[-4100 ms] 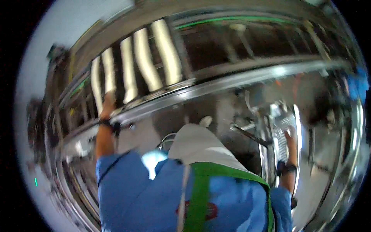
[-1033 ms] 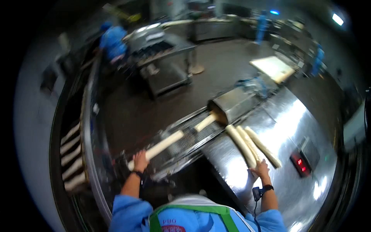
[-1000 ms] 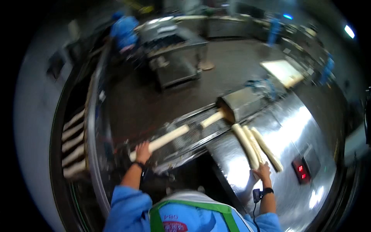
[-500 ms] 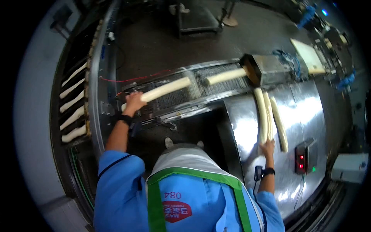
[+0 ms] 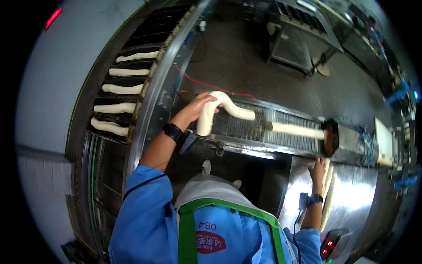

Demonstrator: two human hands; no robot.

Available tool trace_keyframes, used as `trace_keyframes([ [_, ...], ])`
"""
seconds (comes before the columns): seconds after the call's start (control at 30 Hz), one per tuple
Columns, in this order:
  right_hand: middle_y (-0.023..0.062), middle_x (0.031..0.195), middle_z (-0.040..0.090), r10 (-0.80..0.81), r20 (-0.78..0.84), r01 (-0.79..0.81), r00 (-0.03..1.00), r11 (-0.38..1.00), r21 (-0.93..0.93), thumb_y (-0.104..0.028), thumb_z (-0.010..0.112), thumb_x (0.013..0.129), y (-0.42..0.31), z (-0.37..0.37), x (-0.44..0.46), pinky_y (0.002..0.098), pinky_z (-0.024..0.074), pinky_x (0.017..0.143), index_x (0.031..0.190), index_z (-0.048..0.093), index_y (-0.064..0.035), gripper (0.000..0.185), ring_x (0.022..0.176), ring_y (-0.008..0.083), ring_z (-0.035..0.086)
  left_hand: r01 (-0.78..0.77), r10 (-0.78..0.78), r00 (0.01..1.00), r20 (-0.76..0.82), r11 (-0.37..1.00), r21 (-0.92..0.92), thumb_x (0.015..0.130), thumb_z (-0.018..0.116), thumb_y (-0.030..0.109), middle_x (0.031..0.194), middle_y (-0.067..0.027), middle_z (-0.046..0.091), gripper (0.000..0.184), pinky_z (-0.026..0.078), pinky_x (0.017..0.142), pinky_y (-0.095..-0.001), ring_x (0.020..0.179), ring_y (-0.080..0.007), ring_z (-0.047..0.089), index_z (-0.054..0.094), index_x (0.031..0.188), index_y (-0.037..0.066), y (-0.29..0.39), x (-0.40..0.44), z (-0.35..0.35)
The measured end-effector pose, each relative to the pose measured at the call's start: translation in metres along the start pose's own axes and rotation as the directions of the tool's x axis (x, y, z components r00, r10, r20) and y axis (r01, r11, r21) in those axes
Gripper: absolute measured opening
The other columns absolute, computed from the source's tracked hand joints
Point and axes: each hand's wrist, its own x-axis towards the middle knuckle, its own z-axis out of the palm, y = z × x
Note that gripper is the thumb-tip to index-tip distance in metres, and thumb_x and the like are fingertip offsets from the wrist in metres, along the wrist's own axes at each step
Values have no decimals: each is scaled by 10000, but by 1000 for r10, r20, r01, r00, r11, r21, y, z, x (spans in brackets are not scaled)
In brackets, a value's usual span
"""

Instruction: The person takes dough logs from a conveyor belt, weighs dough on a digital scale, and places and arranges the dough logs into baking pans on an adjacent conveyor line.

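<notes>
"What's at the left of the frame?"

"Dark trays point(image 5: 154, 24) with five dough strips point(image 5: 125, 89) lying crosswise in them. Right of those, the left hand point(image 5: 197, 108) has its fingers curled round a roll point(image 5: 231, 105) above the belt point(image 5: 233, 126)."

"Is that grip right?"

"Firm enough, I'd say, but the roll is bent over it, one end hanging down each side. Soft dough would likely thin at that bend, so a broad, light hold, with the palm well under, should serve better than a squeeze."

"And further right?"

"A second roll point(image 5: 296, 130) lies along the belt, its far end at the hood point(image 5: 347, 143). Below that, the right hand point(image 5: 317, 167) is on the rolls point(image 5: 327, 189) on the counter point(image 5: 356, 185). Whether its fingers pinch one or just rest, I can't tell. A flat, easy touch ought to avoid dents."

"Any writing?"

"Upper left, a red sign point(image 5: 53, 18), too small to read. Lower middle, upside down on the blue shirt point(image 5: 237, 231): '084', and a red badge point(image 5: 210, 243) with 'MA'S', 'PASTRY SH' and larger characters. Lower right, a display point(image 5: 329, 247) with red digits I can't make out."
</notes>
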Motion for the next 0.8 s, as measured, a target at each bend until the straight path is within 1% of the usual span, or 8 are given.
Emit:
trace_keyframes([
  [0.17, 123, 1277, 261, -157, -18, 154, 988, 984, -89, -114, 601, 622, -62, 6, 79, 461, 316, 875, 1247, 253, -147, 716, 1156, 323, 274, -301, 266, 952, -152, 901, -313, 766, 523, 162, 921, -119, 544, 290, 488, 648, -302, 735, -205, 566, 456, 1015, 30, 49, 18, -27],
  [0.33, 133, 1272, 279, -204, 37, 206, 978, 976, -71, -64, 644, 567, -100, 2, 107, 448, 334, 872, 1223, 289, -135, 749, 1148, 313, 298, -710, 645, 701, -306, 673, -207, 781, 499, 150, 928, -106, 505, 304, 476, 660, -329, 778, -212, 552, 388, 1040, 36, 154, 23, -61],
  [0.4, 115, 1242, 307, -248, -8, 245, 969, 960, -133, -124, 698, 534, -99, 12, 117, 450, 371, 835, 1195, 316, -169, 765, 1118, 314, 335, -768, 689, 617, -381, 633, -100, 778, 512, 177, 910, -117, 471, 321, 482, 621, -351, 787, -231, 559, 342, 1023, 58, 193, 37, -92],
  [0.53, 105, 1236, 307, -222, 86, 232, 971, 965, -122, -128, 685, 540, -119, 5, 113, 509, 348, 827, 1199, 305, -184, 763, 1128, 304, 321, -861, 702, 441, -559, 507, -42, 777, 525, 161, 922, -111, 484, 314, 477, 624, -395, 797, -267, 553, 338, 992, 29, 241, 53, -164],
  [0.57, 94, 1242, 323, -184, 133, 204, 974, 965, -164, -154, 713, 539, -132, -4, 111, 450, 360, 840, 1194, 324, -153, 762, 1157, 269, 292, -876, 692, 418, -588, 478, -60, 777, 534, 183, 945, -118, 482, 332, 468, 653, -411, 820, -291, 552, 351, 1008, 29, 243, 68, -196],
  [0.6, 90, 1210, 353, -194, 90, 207, 977, 963, -170, -118, 689, 536, -133, 5, 116, 452, 361, 836, 1175, 340, -162, 729, 1139, 272, 312, -866, 644, 440, -626, 490, -104, 789, 519, 211, 973, -110, 487, 348, 437, 741, -412, 894, -290, 529, 367, 1049, 38, 239, 77, -222],
  [0.7, 81, 1140, 411, -253, 48, 257, 966, 952, -167, -112, 669, 537, -153, 1, 112, 481, 341, 836, 1116, 395, -149, 641, 1092, 271, 363, -836, 526, 499, -689, 500, -223, 804, 480, 263, 1024, -144, 461, 440, 395, 807, -406, 1022, -287, 436, 311, 1122, 11, 184, 109, -324],
  [0.8, 111, 1115, 421, -305, 79, 315, 949, 923, -222, -154, 645, 552, -171, -2, 118, 507, 339, 811, 1016, 451, -108, 505, 1041, 305, 395, -394, 191, 650, -736, 912, -111, 773, 499, 357, 1263, -141, 287, 580, 298, 891, -398, 1155, -276, 275, 299, 1209, 29, 122, 93, -344],
])
